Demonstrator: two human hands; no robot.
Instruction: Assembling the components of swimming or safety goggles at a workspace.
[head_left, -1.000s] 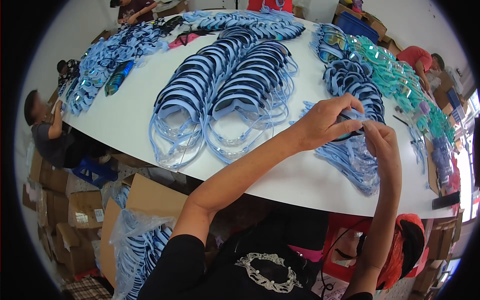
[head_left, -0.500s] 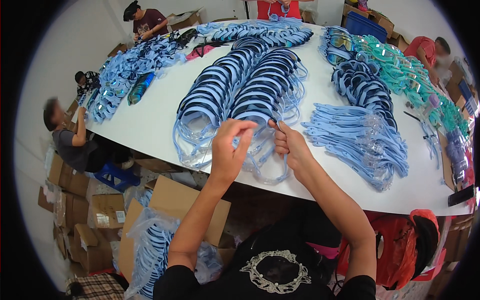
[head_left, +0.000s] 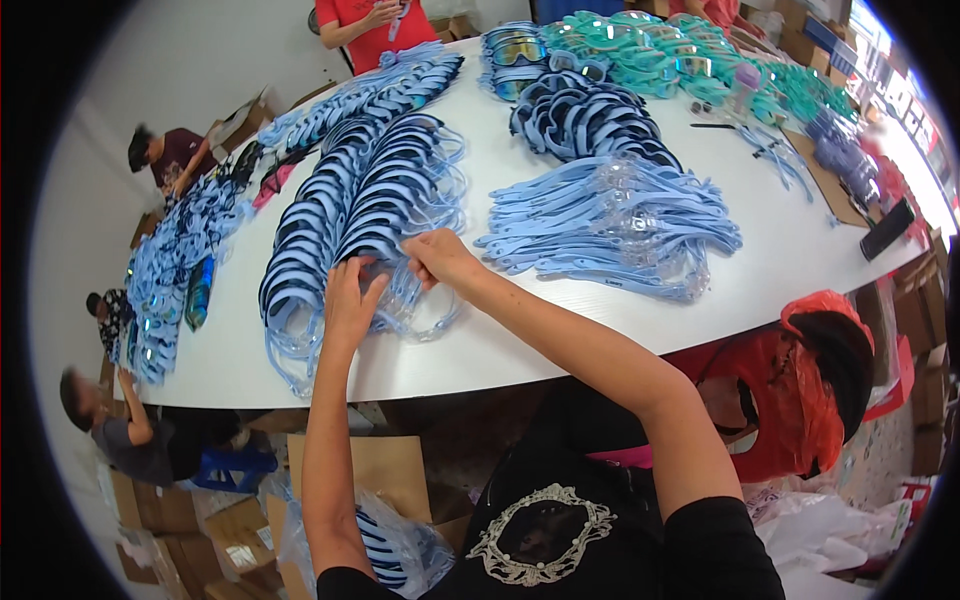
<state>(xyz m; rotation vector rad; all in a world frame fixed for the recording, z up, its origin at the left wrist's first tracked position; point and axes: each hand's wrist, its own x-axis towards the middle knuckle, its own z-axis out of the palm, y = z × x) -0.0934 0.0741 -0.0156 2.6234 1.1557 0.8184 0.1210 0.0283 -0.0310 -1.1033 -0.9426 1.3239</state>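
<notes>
Two long rows of light-blue swim goggles (head_left: 385,210) stand packed one behind another on the white table, with pale straps and clear buckles trailing from their near ends. My left hand (head_left: 350,300) is at the near end of the right-hand row, thumb and fingers apart, its fingertips by the last goggles. Just right of it, my right hand (head_left: 440,260) is closed, fingers curled beside the straps. What its fingertips pinch, if anything, is hidden. A heap of light-blue straps (head_left: 610,225) with clear buckles lies right of my right hand.
Dark-blue goggles (head_left: 590,115) and teal goggles (head_left: 690,65) lie beyond the straps. A black cylindrical object (head_left: 887,230) stands near the right table edge. An open carton (head_left: 375,470) sits below the table. Several people work around it, one in a red shirt (head_left: 365,25).
My view has swung to the right, so the table's things sit further left in the picture. My hands stay at the near end of the goggle rows; my left hand has lowered to the goggles.
</notes>
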